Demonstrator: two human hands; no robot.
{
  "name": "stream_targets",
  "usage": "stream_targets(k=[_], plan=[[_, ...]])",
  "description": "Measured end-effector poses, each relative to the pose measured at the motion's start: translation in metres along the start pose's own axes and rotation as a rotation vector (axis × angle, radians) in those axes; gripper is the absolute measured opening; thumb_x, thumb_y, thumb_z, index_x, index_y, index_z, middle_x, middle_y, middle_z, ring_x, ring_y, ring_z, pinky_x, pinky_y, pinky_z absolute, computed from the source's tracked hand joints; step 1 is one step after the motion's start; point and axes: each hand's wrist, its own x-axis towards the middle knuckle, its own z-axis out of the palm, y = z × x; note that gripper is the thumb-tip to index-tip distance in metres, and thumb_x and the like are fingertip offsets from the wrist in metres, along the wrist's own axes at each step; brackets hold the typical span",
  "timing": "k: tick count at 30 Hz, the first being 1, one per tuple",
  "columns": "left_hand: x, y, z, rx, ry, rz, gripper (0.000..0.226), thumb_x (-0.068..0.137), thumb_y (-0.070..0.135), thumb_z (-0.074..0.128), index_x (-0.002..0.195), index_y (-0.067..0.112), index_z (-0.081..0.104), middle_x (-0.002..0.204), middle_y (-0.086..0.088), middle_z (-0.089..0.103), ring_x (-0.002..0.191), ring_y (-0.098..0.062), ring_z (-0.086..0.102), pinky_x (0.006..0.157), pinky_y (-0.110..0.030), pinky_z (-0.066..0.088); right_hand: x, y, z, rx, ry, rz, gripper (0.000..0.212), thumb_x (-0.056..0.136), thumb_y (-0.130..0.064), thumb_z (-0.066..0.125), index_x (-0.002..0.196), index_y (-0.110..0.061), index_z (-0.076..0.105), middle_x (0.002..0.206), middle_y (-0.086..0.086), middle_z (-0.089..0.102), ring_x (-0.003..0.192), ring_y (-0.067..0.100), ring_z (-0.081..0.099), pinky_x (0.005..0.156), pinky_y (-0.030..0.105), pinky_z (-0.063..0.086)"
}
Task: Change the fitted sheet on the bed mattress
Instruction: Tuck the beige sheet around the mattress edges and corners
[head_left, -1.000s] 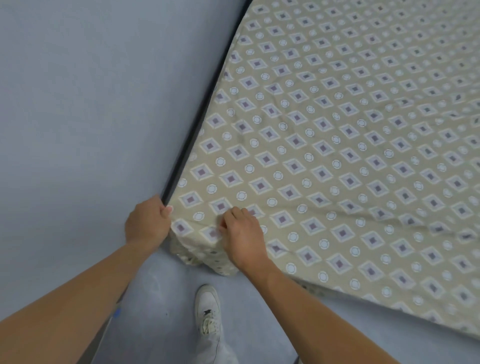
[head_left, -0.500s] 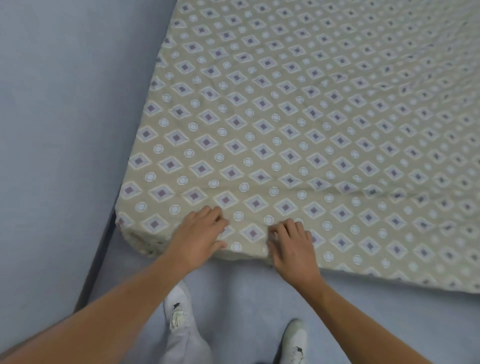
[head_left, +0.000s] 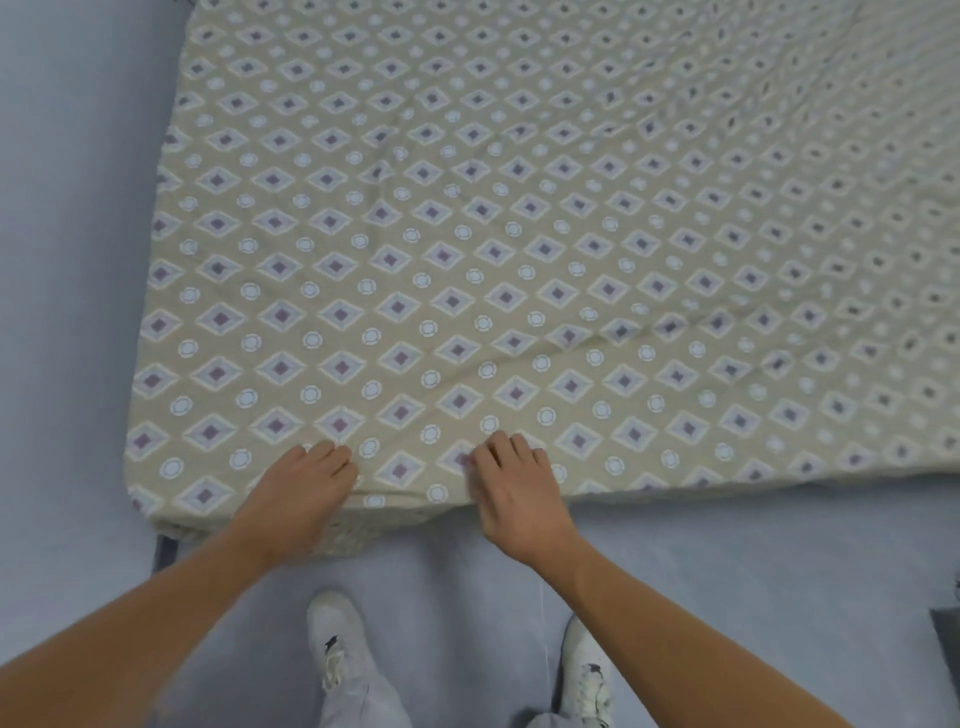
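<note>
Beige cotton-look fitted sheet (head_left: 519, 234), printed with purple-centred diamonds and pale rings, lay spread across the mattress and filled most of the view. Its near edge ran along the bottom of the bed, wrapped over the side; the near left corner (head_left: 150, 499) looked pulled down over the mattress corner. Shallow creases crossed the fabric from the lower middle toward the right.

Left hand (head_left: 306, 488): lay palm down on the sheet at the near edge, fingers fairly straight and close together, tips resting on the top surface. Whether the thumb pinched any cloth could not be told (it was hidden under the palm).

Right hand (head_left: 511, 488): also at the near edge, just right of the left hand and apart from it, fingers bent at the knuckles with the tips pressed into the fabric; a small ridge of cloth showed beside the fingertips, though a firm pinch was not plainly visible.

Floor (head_left: 467, 597): pale blue-grey, below the bed. Two white shoes (head_left: 337, 639) stood on it, with light grey trouser legs (head_left: 358, 701) above them.
</note>
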Motion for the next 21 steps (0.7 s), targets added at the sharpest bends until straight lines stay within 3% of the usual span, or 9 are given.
stream_targets(k=[4, 9, 12, 15, 18, 21], plan=[[0.027, 0.016, -0.019, -0.010, 0.023, 0.041, 0.023, 0.077, 0.026, 0.079, 0.089, 0.020, 0.060, 0.093, 0.001, 0.054, 0.080, -0.023, 0.051, 0.064, -0.035, 0.036, -0.021, 0.075, -0.016, -0.049, 0.074, 0.197, 0.040, 0.075, -0.014, 0.072, 0.112, -0.020, 0.057, 0.114, 0.002, 0.050, 0.097, 0.027, 0.047, 0.076, 0.037, 0.039], [0.097, 0.100, -0.027, -0.122, 0.084, 0.127, 0.035, 0.088, 0.051, 0.072, 0.097, 0.020, 0.058, 0.097, 0.001, 0.054, 0.084, -0.022, 0.053, 0.059, -0.032, 0.037, -0.029, 0.121, -0.011, -0.075, 0.086, 0.175, 0.042, 0.055, 0.012, 0.073, 0.088, -0.013, 0.064, 0.090, 0.004, 0.057, 0.083, 0.028, 0.051, 0.067, 0.035, 0.037], [0.121, 0.139, -0.023, -0.140, 0.032, 0.102, 0.036, 0.082, 0.042, 0.086, 0.087, 0.019, 0.058, 0.090, 0.002, 0.056, 0.081, -0.022, 0.055, 0.057, -0.032, 0.038, -0.028, 0.123, -0.008, -0.035, 0.094, 0.194, 0.043, 0.052, 0.013, 0.071, 0.086, -0.011, 0.062, 0.086, 0.007, 0.058, 0.080, 0.030, 0.055, 0.071, 0.040, 0.048], [0.119, 0.154, -0.026, -0.165, 0.022, 0.143, 0.039, 0.068, 0.020, 0.096, 0.072, 0.019, 0.058, 0.076, 0.003, 0.055, 0.066, -0.019, 0.056, 0.046, -0.028, 0.036, -0.039, 0.128, -0.007, 0.015, 0.042, 0.133, 0.045, 0.050, 0.014, 0.065, 0.088, -0.010, 0.058, 0.086, 0.009, 0.056, 0.077, 0.031, 0.055, 0.063, 0.037, 0.041], [0.107, 0.155, -0.021, -0.180, -0.001, 0.176, 0.034, 0.070, 0.010, 0.088, 0.076, 0.021, 0.057, 0.080, 0.005, 0.053, 0.067, -0.017, 0.054, 0.052, -0.025, 0.030, -0.061, 0.146, -0.009, 0.005, -0.004, 0.037, 0.051, 0.053, 0.011, 0.067, 0.095, -0.014, 0.055, 0.097, 0.004, 0.054, 0.085, 0.026, 0.049, 0.068, 0.033, 0.031], [0.109, 0.154, -0.022, -0.156, -0.016, 0.201, 0.020, 0.082, 0.019, 0.074, 0.079, 0.024, 0.055, 0.083, 0.006, 0.051, 0.072, -0.018, 0.050, 0.053, -0.030, 0.034, -0.089, 0.186, -0.023, -0.018, 0.054, 0.155, 0.057, 0.059, 0.001, 0.074, 0.110, -0.018, 0.055, 0.112, 0.004, 0.052, 0.095, 0.027, 0.046, 0.075, 0.035, 0.033]])
